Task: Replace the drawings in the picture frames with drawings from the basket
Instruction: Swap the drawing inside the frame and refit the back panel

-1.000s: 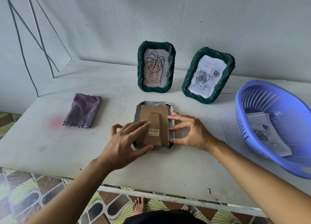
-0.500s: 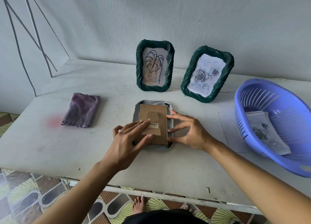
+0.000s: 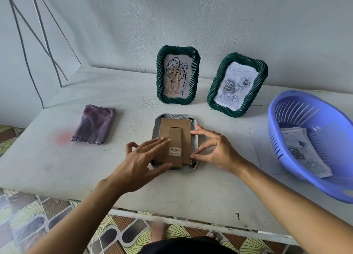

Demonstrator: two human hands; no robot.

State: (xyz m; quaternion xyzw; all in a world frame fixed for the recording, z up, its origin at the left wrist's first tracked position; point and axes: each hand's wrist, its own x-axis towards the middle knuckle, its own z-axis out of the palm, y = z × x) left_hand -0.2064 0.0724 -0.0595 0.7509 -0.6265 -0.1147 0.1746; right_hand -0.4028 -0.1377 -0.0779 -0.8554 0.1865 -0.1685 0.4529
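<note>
**Hands close on a face-down frame (image 3: pixel 172 116) to get its backing off**

The left hand (image 3: pixel 141 162) lays spread, flat fingers on the left side of the board (image 3: pixel 175 131), thumb near its lower edge. The right hand (image 3: pixel 215 150) sets spread, bent fingertips against the board's right edge and pinches nothing. The frame lies between them, long axis pointing away from the person, stand (image 3: pixel 174 148) folded flat. Lifting the board looks like the next step. The basket (image 3: pixel 286 108), right of the frame, holds a drawing (image 3: pixel 299 150) and is nearer the right hand. Behind the frame stand two green frames (image 3: pixel 159 78), and a cloth (image 3: pixel 94 124) lies to its left.
</note>
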